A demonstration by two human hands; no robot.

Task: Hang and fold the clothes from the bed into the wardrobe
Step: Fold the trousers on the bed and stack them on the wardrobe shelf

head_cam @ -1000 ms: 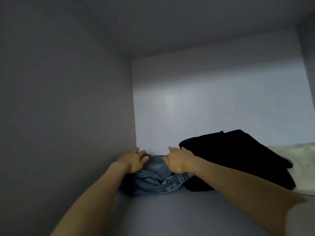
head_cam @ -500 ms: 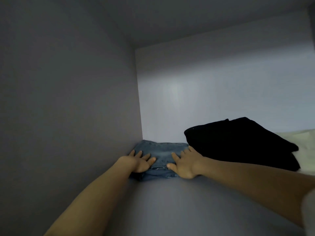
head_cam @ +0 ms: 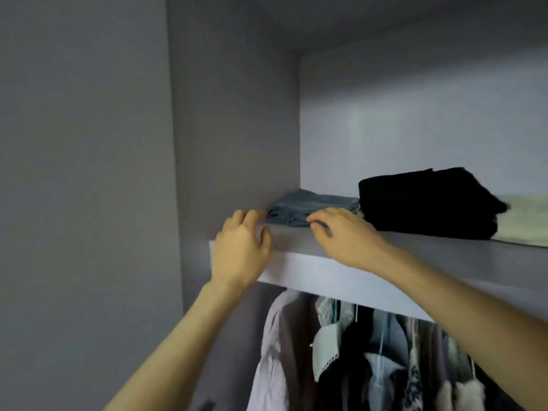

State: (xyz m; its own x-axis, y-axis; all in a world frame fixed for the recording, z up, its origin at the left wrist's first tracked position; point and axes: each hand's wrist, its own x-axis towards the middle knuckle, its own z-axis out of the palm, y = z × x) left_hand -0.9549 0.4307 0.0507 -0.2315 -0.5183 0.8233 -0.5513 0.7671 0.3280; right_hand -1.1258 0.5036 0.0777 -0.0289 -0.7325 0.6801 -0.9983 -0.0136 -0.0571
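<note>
A folded blue denim garment (head_cam: 311,207) lies in the back left corner of the wardrobe's top shelf (head_cam: 341,277). My left hand (head_cam: 241,247) hovers in front of the shelf's front edge, fingers loosely curled, holding nothing. My right hand (head_cam: 341,235) is over the shelf just in front of the denim, fingers loosely bent, its fingertips close to the garment's near edge. Whether they touch it I cannot tell.
A folded black garment (head_cam: 424,203) sits right of the denim, and a pale folded one (head_cam: 525,223) lies further right. Below the shelf hang several shirts (head_cam: 275,351) and other clothes. The wardrobe's side wall (head_cam: 231,129) closes off the left.
Both hands have come off the denim and drawn back toward the shelf's front edge. The view has pulled back and down, so the shelf edge and hanging clothes now show.
</note>
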